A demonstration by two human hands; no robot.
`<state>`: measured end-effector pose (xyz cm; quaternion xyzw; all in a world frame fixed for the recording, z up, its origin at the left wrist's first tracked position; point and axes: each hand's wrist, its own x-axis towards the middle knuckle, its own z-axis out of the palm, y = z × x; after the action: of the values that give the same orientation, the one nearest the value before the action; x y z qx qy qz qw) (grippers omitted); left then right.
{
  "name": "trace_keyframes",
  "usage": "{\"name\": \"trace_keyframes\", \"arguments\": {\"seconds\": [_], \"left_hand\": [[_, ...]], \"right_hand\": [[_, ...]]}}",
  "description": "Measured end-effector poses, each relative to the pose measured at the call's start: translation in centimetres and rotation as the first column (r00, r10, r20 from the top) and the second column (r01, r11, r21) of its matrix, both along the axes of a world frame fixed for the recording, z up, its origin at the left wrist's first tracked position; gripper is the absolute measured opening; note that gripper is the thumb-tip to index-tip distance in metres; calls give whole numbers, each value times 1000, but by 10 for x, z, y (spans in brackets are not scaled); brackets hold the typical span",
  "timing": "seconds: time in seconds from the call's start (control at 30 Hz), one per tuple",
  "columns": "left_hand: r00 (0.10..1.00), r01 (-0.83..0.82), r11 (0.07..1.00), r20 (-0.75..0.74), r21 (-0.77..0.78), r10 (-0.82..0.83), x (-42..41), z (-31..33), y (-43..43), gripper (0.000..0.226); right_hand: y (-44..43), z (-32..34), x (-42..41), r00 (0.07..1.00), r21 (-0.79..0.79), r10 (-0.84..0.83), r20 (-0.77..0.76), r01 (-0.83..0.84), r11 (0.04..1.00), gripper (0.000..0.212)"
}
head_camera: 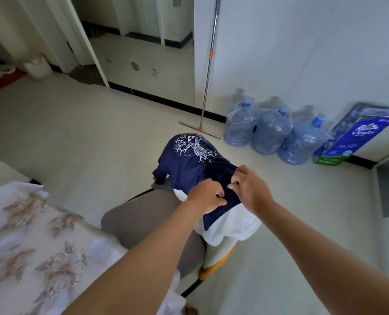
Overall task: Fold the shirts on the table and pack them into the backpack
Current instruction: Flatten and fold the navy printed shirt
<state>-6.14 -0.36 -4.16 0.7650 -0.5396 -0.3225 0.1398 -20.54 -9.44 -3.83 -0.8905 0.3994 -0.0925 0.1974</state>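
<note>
Both hands grip the navy shirt [189, 164]: left hand [206, 196] and right hand [251, 189] pinch its near edge, over a white shirt [232, 228] on the chair [139, 221].

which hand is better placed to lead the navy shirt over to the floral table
Left, probably. The left hand pinches the navy shirt on the side nearer the table; the right hand grips it too, but farther from the table.

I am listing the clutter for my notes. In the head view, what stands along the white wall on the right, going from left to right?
Long metal-handled floor squeegee → left clear blue plastic water jug → middle jug → right jug → blue printed tissue pack.
</note>
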Motion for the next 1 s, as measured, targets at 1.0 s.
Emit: {"name": "trace_keyframes", "arguments": {"seconds": [1.0], "left_hand": [[985, -151, 984, 71, -92, 158, 46, 95, 18, 21]], "right_hand": [[10, 42, 39, 985, -83, -60, 159, 74, 994, 13]]}}
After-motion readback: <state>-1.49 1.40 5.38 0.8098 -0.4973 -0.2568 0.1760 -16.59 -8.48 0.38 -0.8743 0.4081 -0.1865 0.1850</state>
